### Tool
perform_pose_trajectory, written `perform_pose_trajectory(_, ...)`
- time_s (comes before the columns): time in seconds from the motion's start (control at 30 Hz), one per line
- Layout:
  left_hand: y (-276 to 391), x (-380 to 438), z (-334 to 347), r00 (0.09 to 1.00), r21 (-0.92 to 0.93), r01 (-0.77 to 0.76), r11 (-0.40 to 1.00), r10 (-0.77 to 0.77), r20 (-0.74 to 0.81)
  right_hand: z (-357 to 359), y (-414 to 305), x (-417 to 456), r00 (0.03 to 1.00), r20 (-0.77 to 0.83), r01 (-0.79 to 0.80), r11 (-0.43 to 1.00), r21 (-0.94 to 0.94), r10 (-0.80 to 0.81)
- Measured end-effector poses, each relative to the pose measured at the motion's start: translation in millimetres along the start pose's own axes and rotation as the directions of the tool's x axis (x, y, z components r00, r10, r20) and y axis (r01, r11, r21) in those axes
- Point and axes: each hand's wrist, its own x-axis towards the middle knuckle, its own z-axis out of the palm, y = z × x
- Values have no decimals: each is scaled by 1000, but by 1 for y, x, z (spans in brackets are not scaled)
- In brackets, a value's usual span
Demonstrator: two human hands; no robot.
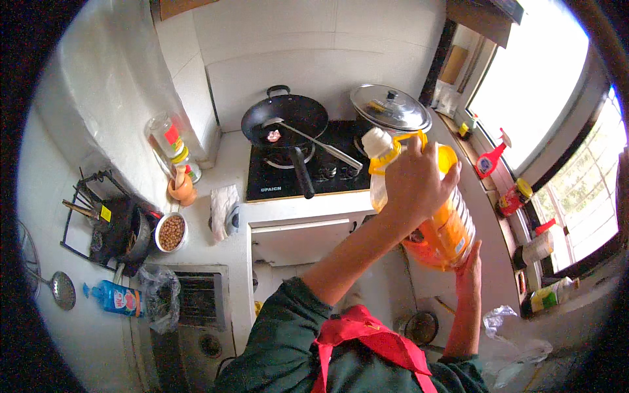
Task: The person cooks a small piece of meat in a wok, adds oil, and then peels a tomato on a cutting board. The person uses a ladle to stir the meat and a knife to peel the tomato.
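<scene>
A large plastic jug of orange-yellow oil [447, 226] hangs tilted before me, its white cap [377, 142] toward the stove. My left hand [417, 177] is closed around its yellow handle near the neck. Under the jug's base, my right hand [471, 260] supports it, the fingers partly hidden. On the black gas hob [275, 177] sits a black wok [295, 115] with a small pinkish-white piece of food [273, 135] inside. A metal spatula [314, 142] rests in the wok, its handle reaching over the rim to the right.
A lidded pot [390, 105] stands at the hob's right rear. Left on the counter are a bowl of brown beans or nuts [171, 233], a wooden mortar [182, 189], a cloth [223, 211] and a blue bottle [118, 298]. A red spray bottle [490, 159] and jars line the windowsill.
</scene>
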Motion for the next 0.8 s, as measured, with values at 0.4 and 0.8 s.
perform_pose_trajectory(0.4,-92,107,65,971,88,188,978,-172,-165,53,-22,179,982,189,42,981,-189,-5)
perform_pose_trajectory(0.8,-183,143,109,927,115,341,933,-313,-207,108,-19,250,992,119,0,946,-324,41)
